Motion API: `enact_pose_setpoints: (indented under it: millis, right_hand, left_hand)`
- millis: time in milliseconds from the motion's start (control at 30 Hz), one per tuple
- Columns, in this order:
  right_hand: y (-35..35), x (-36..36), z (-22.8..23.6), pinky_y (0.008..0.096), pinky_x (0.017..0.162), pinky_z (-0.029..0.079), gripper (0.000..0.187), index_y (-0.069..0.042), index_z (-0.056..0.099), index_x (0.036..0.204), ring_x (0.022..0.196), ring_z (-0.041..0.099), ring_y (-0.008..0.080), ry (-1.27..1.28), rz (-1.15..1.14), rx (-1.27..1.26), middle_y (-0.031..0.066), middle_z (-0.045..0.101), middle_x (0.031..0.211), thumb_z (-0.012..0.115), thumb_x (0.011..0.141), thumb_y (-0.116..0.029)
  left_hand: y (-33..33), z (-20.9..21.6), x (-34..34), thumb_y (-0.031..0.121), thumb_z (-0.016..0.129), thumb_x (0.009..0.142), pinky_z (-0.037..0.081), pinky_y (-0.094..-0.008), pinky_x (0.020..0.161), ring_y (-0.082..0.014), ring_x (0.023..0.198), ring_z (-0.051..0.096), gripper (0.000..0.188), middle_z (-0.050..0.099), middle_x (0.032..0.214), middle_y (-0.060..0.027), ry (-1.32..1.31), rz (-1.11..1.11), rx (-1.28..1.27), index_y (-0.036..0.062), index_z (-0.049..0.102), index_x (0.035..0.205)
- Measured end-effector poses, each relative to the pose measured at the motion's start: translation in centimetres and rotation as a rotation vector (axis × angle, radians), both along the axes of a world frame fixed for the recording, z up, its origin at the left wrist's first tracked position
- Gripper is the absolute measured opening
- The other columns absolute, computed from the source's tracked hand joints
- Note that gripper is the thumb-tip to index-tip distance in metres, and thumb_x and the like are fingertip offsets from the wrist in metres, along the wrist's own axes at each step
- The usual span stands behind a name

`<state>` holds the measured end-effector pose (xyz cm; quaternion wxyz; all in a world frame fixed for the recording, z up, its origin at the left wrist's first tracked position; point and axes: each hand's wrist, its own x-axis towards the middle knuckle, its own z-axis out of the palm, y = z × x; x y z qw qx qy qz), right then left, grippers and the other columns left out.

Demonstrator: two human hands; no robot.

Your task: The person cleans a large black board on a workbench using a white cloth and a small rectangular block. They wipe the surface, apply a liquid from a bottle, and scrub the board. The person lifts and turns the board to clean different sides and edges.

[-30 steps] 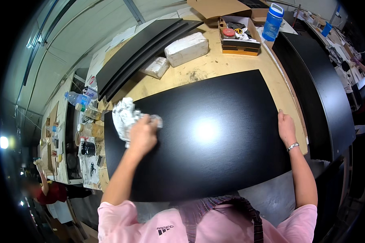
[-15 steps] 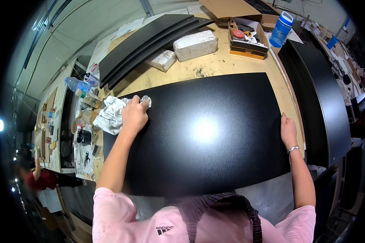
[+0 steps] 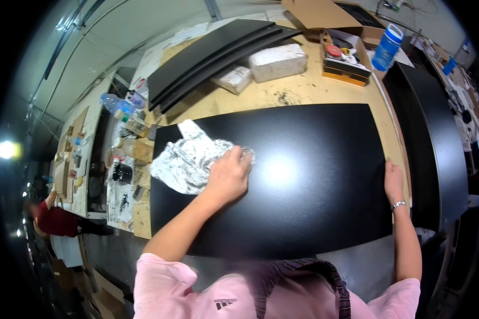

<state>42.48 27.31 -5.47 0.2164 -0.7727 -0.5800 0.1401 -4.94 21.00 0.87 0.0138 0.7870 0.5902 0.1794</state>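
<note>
A large, glossy black panel (image 3: 308, 212) lies flat on the worktable in front of me. My left hand (image 3: 230, 174) is closed on a crumpled white rag (image 3: 183, 166) smeared with black, pressing it against the panel left of the middle. The loose part of the rag trails over the panel toward its left end. At the panel's right edge, my right hand (image 3: 393, 182) grips the side, with the thumb end showing on top and the other fingers mostly hidden.
Behind the panel, stacked black boards (image 3: 213, 56) rest by white-wrapped blocks (image 3: 278, 63). An open box of odds and ends (image 3: 346, 66) and a blue bottle (image 3: 387, 48) stand back right. Plastic bottles (image 3: 133, 125) crowd the left edge. Another person (image 3: 58, 219) works far left.
My left hand has swept the rag rightward and slightly nearer across the panel, from its far left corner. My right hand keeps its hold on the edge. The whole view has shifted a little.
</note>
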Motion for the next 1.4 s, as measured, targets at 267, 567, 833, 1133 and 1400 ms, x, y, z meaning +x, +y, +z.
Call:
enact_pose_setpoints:
  millis: [267, 567, 833, 1133, 1400]
  right_hand:
    - [0.3, -0.9, 0.5, 0.0503, 0.059, 0.038, 0.066, 0.011, 0.049, 0.067, 0.055, 0.051, 0.0405, -0.035, 0.001, 0.016, 0.0270, 0.048, 0.059, 0.037, 0.103, -0.042]
    - [0.4, -0.1, -0.1, 0.0516, 0.063, 0.039, 0.067, 0.013, 0.049, 0.069, 0.059, 0.053, 0.0415, 0.015, -0.009, 0.009, 0.0305, 0.053, 0.064, 0.037, 0.103, -0.044]
    - [0.7, 0.9, -0.8, 0.0468, 0.060, 0.038, 0.069, 0.014, 0.048, 0.071, 0.055, 0.047, 0.0274, 0.050, -0.004, 0.014, 0.0206, 0.046, 0.058, 0.037, 0.103, -0.047]
    - [1.5, 1.2, -0.7, 0.0446, 0.063, 0.040, 0.071, 0.016, 0.051, 0.077, 0.060, 0.048, 0.0263, 0.090, 0.009, -0.014, 0.0195, 0.049, 0.063, 0.039, 0.101, -0.050]
    - [2.3, 2.5, -1.8, 0.0454, 0.072, 0.046, 0.069, 0.016, 0.059, 0.091, 0.072, 0.062, 0.0351, -0.053, 0.021, 0.003, 0.0252, 0.058, 0.070, 0.040, 0.101, -0.049]
  left_hand:
    - [2.3, 1.4, -25.4, 0.021, 0.055, 0.090, 0.051, -0.0489, 0.082, -0.0409, 0.096, 0.065, 0.025, 0.064, 0.107, -0.0233, 0.156, 0.890, -0.168, 0.0066, 0.073, 0.098]
    - [-8.5, 1.2, -2.9, 0.019, 0.073, 0.079, 0.045, -0.0426, 0.084, -0.0325, 0.095, 0.057, 0.037, 0.061, 0.101, -0.0132, 0.072, 0.042, 0.020, 0.0094, 0.067, 0.114]
    - [-16.5, 3.5, -17.2, 0.008, 0.058, 0.092, 0.049, -0.0446, 0.075, -0.0357, 0.087, 0.062, 0.017, 0.063, 0.095, -0.0187, -0.077, 0.725, 0.014, 0.0025, 0.069, 0.104]
    - [-17.2, 0.8, 5.6, 0.028, 0.073, 0.076, 0.040, -0.0560, 0.104, -0.0241, 0.120, 0.056, 0.039, 0.060, 0.131, -0.0002, -0.155, -0.296, -0.054, 0.0267, 0.068, 0.115]
    - [-30.0, 2.0, -20.0, 0.002, 0.060, 0.089, 0.047, -0.0373, 0.087, -0.0332, 0.098, 0.060, 0.030, 0.063, 0.110, -0.0165, 0.123, 0.805, 0.170, 0.0075, 0.070, 0.117]
